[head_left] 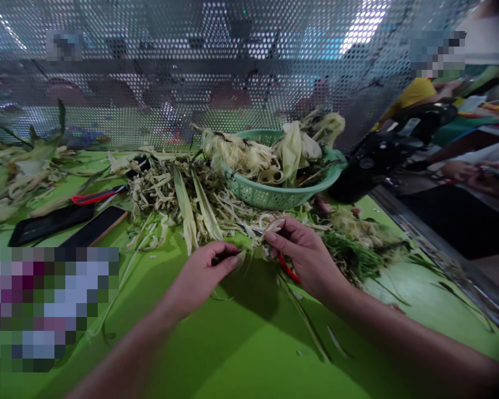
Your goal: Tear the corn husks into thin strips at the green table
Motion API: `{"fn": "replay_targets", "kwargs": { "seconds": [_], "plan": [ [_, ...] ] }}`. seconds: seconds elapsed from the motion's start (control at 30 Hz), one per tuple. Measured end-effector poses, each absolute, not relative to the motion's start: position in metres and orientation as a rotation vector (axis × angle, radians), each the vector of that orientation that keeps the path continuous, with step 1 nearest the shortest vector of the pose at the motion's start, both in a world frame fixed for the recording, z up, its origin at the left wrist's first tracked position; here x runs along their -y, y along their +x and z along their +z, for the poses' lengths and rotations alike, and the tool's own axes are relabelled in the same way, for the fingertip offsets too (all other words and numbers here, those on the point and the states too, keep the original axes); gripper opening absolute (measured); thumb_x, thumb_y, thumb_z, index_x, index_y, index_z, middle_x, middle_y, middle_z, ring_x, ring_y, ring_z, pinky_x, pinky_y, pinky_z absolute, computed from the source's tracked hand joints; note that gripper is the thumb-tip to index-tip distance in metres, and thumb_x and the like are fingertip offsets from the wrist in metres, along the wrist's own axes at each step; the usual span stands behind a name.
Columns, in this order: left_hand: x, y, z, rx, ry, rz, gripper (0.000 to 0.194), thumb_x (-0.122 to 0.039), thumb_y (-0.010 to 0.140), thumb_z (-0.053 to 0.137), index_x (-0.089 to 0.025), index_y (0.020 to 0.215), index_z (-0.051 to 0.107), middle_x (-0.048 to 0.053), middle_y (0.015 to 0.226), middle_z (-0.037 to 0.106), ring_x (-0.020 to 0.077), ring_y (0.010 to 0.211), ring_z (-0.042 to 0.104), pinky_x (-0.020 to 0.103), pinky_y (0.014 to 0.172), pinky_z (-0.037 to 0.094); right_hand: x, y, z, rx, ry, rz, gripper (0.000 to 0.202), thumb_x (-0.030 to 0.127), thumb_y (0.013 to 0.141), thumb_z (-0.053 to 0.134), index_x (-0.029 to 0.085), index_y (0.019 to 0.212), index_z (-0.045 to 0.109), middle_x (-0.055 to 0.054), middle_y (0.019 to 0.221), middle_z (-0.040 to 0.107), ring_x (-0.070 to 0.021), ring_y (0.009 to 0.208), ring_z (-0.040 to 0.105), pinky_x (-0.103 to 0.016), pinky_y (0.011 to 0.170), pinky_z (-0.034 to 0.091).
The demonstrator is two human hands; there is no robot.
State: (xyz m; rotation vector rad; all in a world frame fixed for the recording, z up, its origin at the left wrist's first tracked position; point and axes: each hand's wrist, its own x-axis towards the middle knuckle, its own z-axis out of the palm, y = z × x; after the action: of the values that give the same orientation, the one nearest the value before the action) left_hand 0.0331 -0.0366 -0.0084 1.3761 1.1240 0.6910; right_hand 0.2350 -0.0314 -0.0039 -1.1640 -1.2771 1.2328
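Note:
Over the green tabletop, my left hand (210,271) is closed, thumb and forefinger pinching a thin pale green strip of corn husk (242,258). Close beside it my right hand (297,249) pinches a small curled piece of dried husk (274,226) between thumb and fingers. Below the right hand shows a red scissors handle (289,270), and a metal blade (249,228) appears just left of the fingers. Whether the right hand also grips the scissors is hidden. Two longer husk strips (186,208) lie behind the left hand.
A green plastic basket (270,197) heaped with husks and corn silk stands behind the hands. Husk scraps (153,188) cover the table's back. Left lie a red-and-black cutter (95,197) and two dark phones (95,227). Green fibres (351,257) lie right; another person's hands (478,172) are beyond.

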Motion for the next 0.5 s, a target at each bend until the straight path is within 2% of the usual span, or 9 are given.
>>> {"fn": "replay_targets", "kwargs": {
  "seconds": [0.1, 0.23, 0.33, 0.5],
  "plan": [
    [0.0371, 0.0326, -0.0066, -1.117, 1.301, 0.825, 0.027, -0.032, 0.081, 0.060, -0.022, 0.106, 0.064, 0.008, 0.109, 0.064, 0.0202, 0.097, 0.058, 0.034, 0.083, 0.044, 0.0334, 0.2335, -0.0047, 1.331, -1.164, 1.312, 0.021, 0.035, 0.078, 0.067, 0.018, 0.074, 0.056, 0.004, 0.063, 0.049, -0.0090, 0.055, 0.045, -0.023, 0.052, 0.036],
    [0.0383, 0.0354, -0.0040, -1.071, 1.355, 0.836, 0.034, -0.035, 0.079, 0.062, -0.024, 0.111, 0.061, 0.007, 0.105, 0.063, 0.0192, 0.094, 0.058, 0.034, 0.081, 0.046, 0.0365, 0.2305, -0.0057, 1.402, -1.139, 1.362, 0.021, 0.036, 0.078, 0.066, 0.017, 0.074, 0.057, 0.002, 0.066, 0.051, -0.0097, 0.058, 0.045, -0.023, 0.053, 0.036],
    [0.0394, 0.0389, -0.0017, -1.047, 1.443, 0.853, 0.029, -0.034, 0.079, 0.063, -0.022, 0.106, 0.062, 0.007, 0.100, 0.063, 0.0186, 0.093, 0.057, 0.034, 0.082, 0.046, 0.0381, 0.2286, -0.0054, 1.452, -1.160, 1.347, 0.022, 0.037, 0.078, 0.066, 0.017, 0.074, 0.058, 0.002, 0.067, 0.053, -0.0101, 0.060, 0.046, -0.023, 0.055, 0.036],
    [0.0389, 0.0412, -0.0023, -1.118, 1.574, 0.915, 0.011, -0.026, 0.077, 0.064, -0.019, 0.085, 0.061, 0.004, 0.090, 0.064, 0.0178, 0.090, 0.058, 0.034, 0.082, 0.046, 0.0400, 0.2255, -0.0033, 1.480, -1.211, 1.352, 0.024, 0.039, 0.077, 0.067, 0.017, 0.074, 0.058, 0.002, 0.064, 0.052, -0.0094, 0.056, 0.044, -0.022, 0.051, 0.034]
  ]
}}
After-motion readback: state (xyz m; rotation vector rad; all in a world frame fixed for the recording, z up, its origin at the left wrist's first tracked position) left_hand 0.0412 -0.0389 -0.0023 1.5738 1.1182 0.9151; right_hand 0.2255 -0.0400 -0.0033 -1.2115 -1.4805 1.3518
